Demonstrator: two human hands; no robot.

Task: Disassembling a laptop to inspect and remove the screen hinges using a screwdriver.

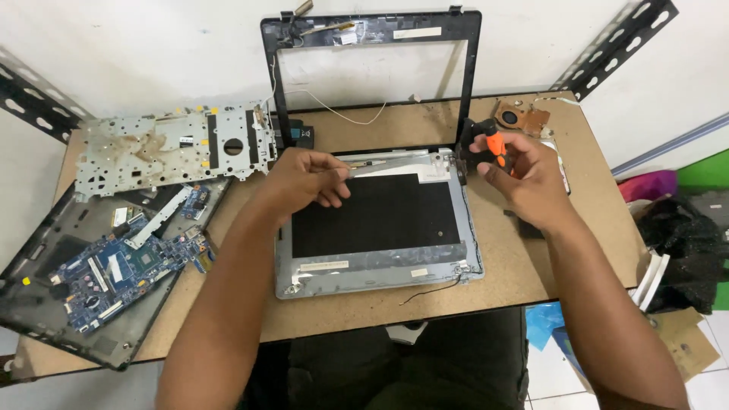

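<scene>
- Head view, hands: the left hand [304, 178] is curling loosely, fingertips pinching a thin silver strip [372, 165] at the top edge of the grey laptop lid shell [380, 262]; the right hand [524, 182] is closing around an orange-handled screwdriver [493, 146] just beside the shell's upper right hinge corner.
- Head view, surface: the shell is lying flat at the centre of a particle-board tabletop [524, 266], with a black screen bezel [372, 30] leaning upright against the white wall [152, 45] behind it.
- Head view, left side: a perforated metal plate [171, 148] is resting above an open laptop base holding a blue circuit board [121, 269].
- Head view, room: a copper-coloured fan assembly [520, 118] is sitting at the far right corner; slotted metal brackets [615, 42] are crossing the wall.
</scene>
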